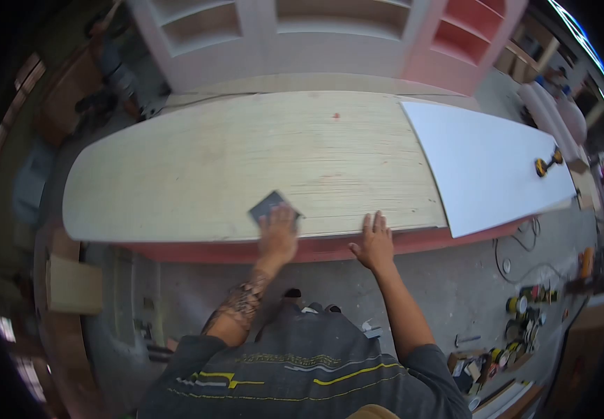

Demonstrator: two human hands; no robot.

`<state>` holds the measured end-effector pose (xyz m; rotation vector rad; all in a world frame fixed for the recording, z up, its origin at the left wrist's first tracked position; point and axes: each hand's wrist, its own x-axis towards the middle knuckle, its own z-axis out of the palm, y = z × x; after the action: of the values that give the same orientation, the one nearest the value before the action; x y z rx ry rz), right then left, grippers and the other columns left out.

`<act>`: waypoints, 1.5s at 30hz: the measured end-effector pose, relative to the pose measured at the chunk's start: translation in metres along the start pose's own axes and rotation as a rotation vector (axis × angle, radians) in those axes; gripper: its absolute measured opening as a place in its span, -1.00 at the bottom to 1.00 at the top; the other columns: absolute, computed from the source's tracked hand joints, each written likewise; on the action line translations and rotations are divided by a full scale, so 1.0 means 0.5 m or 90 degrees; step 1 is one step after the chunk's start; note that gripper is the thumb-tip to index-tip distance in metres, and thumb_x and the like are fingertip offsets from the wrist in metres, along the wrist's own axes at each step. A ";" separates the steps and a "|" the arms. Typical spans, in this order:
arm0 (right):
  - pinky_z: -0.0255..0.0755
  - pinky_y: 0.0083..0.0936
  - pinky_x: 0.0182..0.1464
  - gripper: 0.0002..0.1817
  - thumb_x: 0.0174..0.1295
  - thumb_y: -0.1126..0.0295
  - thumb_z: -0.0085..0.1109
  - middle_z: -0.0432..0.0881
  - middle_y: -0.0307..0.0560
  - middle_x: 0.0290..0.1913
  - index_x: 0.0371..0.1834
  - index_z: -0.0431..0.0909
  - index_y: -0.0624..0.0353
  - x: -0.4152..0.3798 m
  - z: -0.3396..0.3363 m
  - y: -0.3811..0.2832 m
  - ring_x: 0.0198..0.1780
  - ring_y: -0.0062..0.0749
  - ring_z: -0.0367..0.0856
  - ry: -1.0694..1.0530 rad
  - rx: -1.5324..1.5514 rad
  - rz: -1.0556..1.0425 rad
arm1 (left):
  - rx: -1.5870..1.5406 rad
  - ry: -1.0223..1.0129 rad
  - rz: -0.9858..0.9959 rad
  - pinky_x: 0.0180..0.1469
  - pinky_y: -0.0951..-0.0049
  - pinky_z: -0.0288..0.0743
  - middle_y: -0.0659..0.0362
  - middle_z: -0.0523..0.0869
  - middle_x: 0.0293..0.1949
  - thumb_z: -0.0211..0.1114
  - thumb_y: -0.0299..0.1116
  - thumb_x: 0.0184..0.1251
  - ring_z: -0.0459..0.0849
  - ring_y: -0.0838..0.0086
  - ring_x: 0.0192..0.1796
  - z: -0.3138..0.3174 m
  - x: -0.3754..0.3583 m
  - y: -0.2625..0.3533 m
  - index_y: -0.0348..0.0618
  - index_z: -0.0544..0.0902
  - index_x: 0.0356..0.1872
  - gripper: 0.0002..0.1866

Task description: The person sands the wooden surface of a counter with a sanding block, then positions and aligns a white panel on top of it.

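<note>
A long pale wooden panel [197, 160] with one rounded end lies across the view on a pink base. Near its front edge my left hand [279, 234] presses a dark grey sheet [268, 204] flat on the wood; the sheet's far corners stick out past the fingers. To the right, my right hand [376, 242] rests at the front edge of the panel, fingers spread, with nothing in it. Fine dark grain lines and a small reddish spot [337, 116] show on the wood.
A white board [487, 167] covers the right end, with a yellow drill [547, 163] on it. Shelving [337, 49] stands behind. Cans [518, 306], a box and a hammer [466, 340] lie on the right floor. Another person [115, 66] is at the far left.
</note>
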<state>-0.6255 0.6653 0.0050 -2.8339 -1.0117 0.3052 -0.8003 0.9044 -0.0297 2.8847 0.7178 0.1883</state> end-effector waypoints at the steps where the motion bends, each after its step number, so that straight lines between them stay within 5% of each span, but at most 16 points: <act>1: 0.03 0.07 0.77 0.19 0.28 -0.07 0.56 -0.05 0.39 0.83 0.84 0.06 0.15 0.000 0.007 0.002 0.83 0.22 -0.02 0.012 -0.001 -0.005 | -0.048 -0.056 0.049 0.76 -0.28 -0.03 -0.04 0.23 0.78 0.09 -0.06 0.75 0.17 -0.01 0.79 -0.034 -0.006 0.061 -0.14 0.28 0.73 -0.31; 3: 0.06 0.09 0.76 0.18 0.26 -0.03 0.57 -0.02 0.41 0.82 0.83 0.07 0.17 0.003 0.021 0.020 0.82 0.25 0.01 0.036 0.019 -0.032 | -0.149 -0.074 0.102 0.79 -0.16 -0.04 0.02 0.20 0.79 0.03 -0.02 0.78 0.16 0.07 0.80 -0.058 -0.032 0.018 -0.12 0.24 0.76 -0.30; 8: 0.10 0.09 0.75 0.18 0.24 -0.03 0.58 -0.03 0.42 0.82 0.82 0.10 0.19 0.007 0.011 0.043 0.81 0.29 0.03 0.013 0.034 -0.072 | -0.009 0.033 -0.269 0.78 -0.21 -0.01 0.00 0.16 0.81 -0.08 -0.01 0.83 0.11 0.08 0.82 -0.109 -0.126 -0.423 -0.12 0.20 0.77 -0.33; 10: 0.10 0.10 0.75 0.19 0.24 -0.04 0.58 -0.04 0.41 0.83 0.82 0.09 0.20 0.004 0.001 0.033 0.81 0.29 0.02 0.005 0.017 -0.075 | -0.014 0.035 -0.352 0.77 -0.24 -0.01 -0.03 0.14 0.81 -0.09 -0.01 0.83 0.10 0.05 0.82 -0.131 -0.129 -0.499 -0.14 0.20 0.77 -0.32; 12: 0.09 0.10 0.75 0.20 0.24 -0.06 0.58 -0.04 0.41 0.83 0.82 0.08 0.21 0.001 0.000 0.028 0.81 0.30 0.01 0.000 -0.003 -0.076 | 0.039 0.038 -0.467 0.75 -0.32 0.00 -0.10 0.15 0.80 -0.09 -0.01 0.83 0.10 -0.04 0.81 -0.127 -0.113 -0.491 -0.21 0.19 0.76 -0.31; 14: 0.08 0.12 0.75 0.23 0.24 -0.09 0.58 -0.06 0.40 0.83 0.83 0.04 0.22 0.004 0.007 0.024 0.82 0.31 -0.01 0.012 -0.008 -0.056 | 0.068 0.068 -0.301 0.70 -0.40 0.05 -0.20 0.24 0.74 0.02 -0.14 0.77 0.22 -0.14 0.76 -0.092 -0.088 -0.316 -0.30 0.21 0.73 -0.31; 17: 0.07 0.15 0.75 0.23 0.25 -0.07 0.57 -0.06 0.40 0.83 0.83 0.03 0.23 0.004 0.020 0.016 0.82 0.32 -0.02 0.030 -0.026 -0.038 | -0.054 0.056 -0.062 0.73 -0.28 0.06 -0.12 0.31 0.72 0.09 -0.16 0.71 0.25 -0.02 0.76 -0.025 -0.068 -0.045 -0.24 0.31 0.70 -0.33; 20: 0.07 0.17 0.74 0.20 0.26 -0.03 0.57 -0.06 0.38 0.84 0.84 0.04 0.18 0.008 0.034 0.035 0.81 0.34 -0.01 0.034 -0.006 -0.051 | -0.145 0.052 0.035 0.75 -0.23 0.05 -0.01 0.33 0.74 0.13 -0.13 0.70 0.26 0.08 0.77 -0.017 -0.098 -0.090 -0.15 0.33 0.70 -0.33; 23: 0.08 0.17 0.74 0.17 0.27 -0.01 0.57 -0.03 0.38 0.83 0.83 0.09 0.15 0.019 0.041 0.064 0.81 0.36 0.01 0.049 0.040 -0.071 | -0.026 0.043 -0.187 0.77 -0.19 0.00 0.07 0.26 0.78 0.00 -0.18 0.80 0.21 0.10 0.79 -0.106 -0.174 -0.359 0.02 0.35 0.72 -0.42; 25: 0.08 0.17 0.74 0.15 0.27 -0.01 0.57 -0.02 0.38 0.83 0.83 0.11 0.14 0.013 0.045 0.067 0.80 0.37 0.02 0.052 0.069 -0.082 | -0.019 0.063 -0.336 0.77 -0.26 -0.03 0.04 0.22 0.79 -0.16 -0.15 0.86 0.14 0.06 0.81 -0.143 -0.209 -0.511 -0.09 0.29 0.74 -0.41; 28: 0.09 0.17 0.73 0.12 0.27 0.01 0.57 0.00 0.38 0.82 0.81 0.15 0.16 0.015 0.035 0.057 0.80 0.38 0.04 0.065 0.068 -0.084 | 0.056 0.072 -0.450 0.74 -0.33 -0.01 -0.09 0.24 0.76 -0.13 -0.14 0.85 0.17 -0.07 0.79 -0.132 -0.183 -0.514 -0.20 0.29 0.72 -0.40; 31: 0.10 0.17 0.73 0.12 0.28 0.03 0.56 0.00 0.38 0.83 0.82 0.13 0.17 0.016 0.045 0.034 0.80 0.38 0.03 0.068 0.058 -0.071 | 0.005 0.086 -0.215 0.73 -0.36 0.01 -0.16 0.30 0.70 0.17 -0.23 0.65 0.23 -0.15 0.74 -0.079 -0.143 -0.264 -0.29 0.35 0.64 -0.36; 34: 0.09 0.20 0.72 0.11 0.30 0.07 0.54 0.00 0.38 0.83 0.82 0.10 0.17 0.010 0.055 0.031 0.80 0.37 0.02 0.101 0.005 -0.037 | -0.129 0.040 -0.086 0.75 -0.25 0.03 -0.02 0.23 0.78 0.10 -0.08 0.77 0.17 0.03 0.80 -0.056 -0.143 -0.132 -0.14 0.29 0.73 -0.34; 37: 0.06 0.19 0.73 0.10 0.31 0.07 0.54 0.01 0.36 0.83 0.82 0.10 0.17 0.009 0.053 0.037 0.80 0.35 0.02 0.102 0.027 -0.050 | -0.075 0.020 -0.091 0.75 -0.23 0.03 0.03 0.21 0.79 0.08 -0.18 0.76 0.17 0.04 0.80 -0.098 -0.173 -0.312 -0.06 0.29 0.75 -0.36; 41: 0.05 0.20 0.74 0.09 0.32 0.07 0.53 0.02 0.34 0.83 0.82 0.12 0.17 0.007 0.057 0.042 0.81 0.34 0.02 0.116 0.038 -0.056 | 0.110 -0.006 -0.388 0.77 -0.22 0.04 0.10 0.15 0.82 0.04 -0.39 0.66 0.14 0.13 0.81 -0.172 -0.203 -0.609 -0.05 0.20 0.79 -0.29; 45: 0.03 0.23 0.74 0.07 0.33 0.05 0.53 0.02 0.32 0.83 0.81 0.15 0.15 0.008 0.056 0.043 0.81 0.33 0.02 0.122 0.061 -0.054 | 0.147 0.031 -0.385 0.71 -0.42 -0.01 -0.10 0.17 0.79 0.01 -0.27 0.74 0.16 -0.08 0.79 -0.121 -0.182 -0.528 -0.15 0.25 0.75 -0.36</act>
<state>-0.6157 0.6527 -0.0266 -2.6649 -1.0436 0.0692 -1.0095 1.0988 -0.0274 2.7071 1.6659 0.1010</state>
